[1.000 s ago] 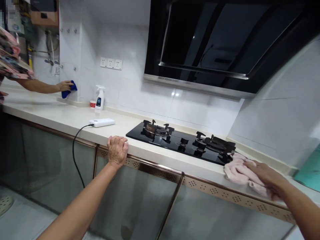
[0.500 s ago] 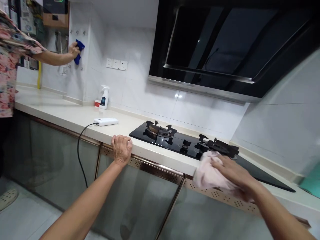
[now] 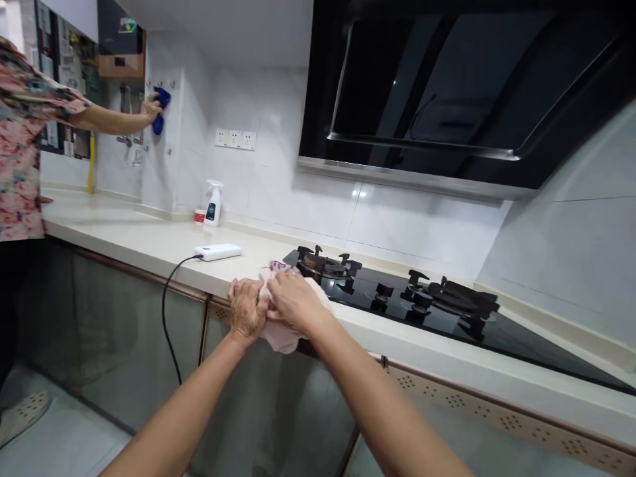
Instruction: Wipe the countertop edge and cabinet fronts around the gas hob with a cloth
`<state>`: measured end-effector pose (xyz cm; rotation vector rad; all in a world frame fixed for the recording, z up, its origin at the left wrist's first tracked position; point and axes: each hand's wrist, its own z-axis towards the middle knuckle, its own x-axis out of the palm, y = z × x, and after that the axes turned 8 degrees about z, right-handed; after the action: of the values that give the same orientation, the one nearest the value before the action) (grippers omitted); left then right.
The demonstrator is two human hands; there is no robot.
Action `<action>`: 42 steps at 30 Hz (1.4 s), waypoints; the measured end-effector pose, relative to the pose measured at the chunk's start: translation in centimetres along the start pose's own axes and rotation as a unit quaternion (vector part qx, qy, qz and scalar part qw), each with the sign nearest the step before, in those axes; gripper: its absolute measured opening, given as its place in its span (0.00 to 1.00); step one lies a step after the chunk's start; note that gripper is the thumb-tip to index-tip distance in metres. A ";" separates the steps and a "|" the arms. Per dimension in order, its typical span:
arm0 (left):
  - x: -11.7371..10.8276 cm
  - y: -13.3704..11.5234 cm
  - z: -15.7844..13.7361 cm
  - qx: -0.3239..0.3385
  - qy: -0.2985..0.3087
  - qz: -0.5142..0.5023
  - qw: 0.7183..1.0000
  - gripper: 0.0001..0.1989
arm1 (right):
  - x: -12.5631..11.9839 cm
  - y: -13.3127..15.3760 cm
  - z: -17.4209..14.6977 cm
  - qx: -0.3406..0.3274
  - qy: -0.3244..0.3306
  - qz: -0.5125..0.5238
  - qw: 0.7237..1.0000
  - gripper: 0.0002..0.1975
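Note:
My right hand (image 3: 293, 301) is closed on a pale pink cloth (image 3: 284, 336), pressing it to the counter's front edge near the left corner of the black gas hob (image 3: 370, 278). Part of the cloth hangs down over the edge, and some shows beyond my fingers. Right beside it, my left hand (image 3: 247, 306) grips the edge of the cream countertop (image 3: 149, 240) with its fingers bent; its fingertips are hidden. The two hands appear to touch or nearly so.
A white power bank (image 3: 218, 252) with a black cable lies left of my hands. Behind it stand a spray bottle (image 3: 212, 204) and a small red-and-white tub (image 3: 199, 216). At left, a person's hand (image 3: 150, 110) holds a blue cloth (image 3: 159, 111) against the wall. A range hood (image 3: 422, 93) overhangs the hob.
My right hand has swept the cloth leftward along the counter's front edge, from before the right burner to beside my left hand. My left hand stays on the edge. The view has shifted slightly.

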<state>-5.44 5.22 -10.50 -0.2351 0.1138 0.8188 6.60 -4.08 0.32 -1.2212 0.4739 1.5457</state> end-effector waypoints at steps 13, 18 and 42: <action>-0.3 1.3 0.4 0.036 0.020 0.041 0.998 0.22 | 1.5 1.1 -1.0 0.101 -0.082 0.035 0.991 0.19; -1.3 1.7 0.8 0.070 0.049 0.029 0.996 0.20 | 0.8 -1.8 -6.1 0.102 -0.097 0.007 0.990 0.22; -0.6 0.1 0.8 0.019 0.008 0.037 0.999 0.15 | 0.9 -23.7 -39.1 0.164 -0.342 -0.163 0.911 0.26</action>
<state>-5.86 5.09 -9.61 -0.2033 0.1542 0.8867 45.39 -26.32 -9.31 -0.4165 0.0491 1.4163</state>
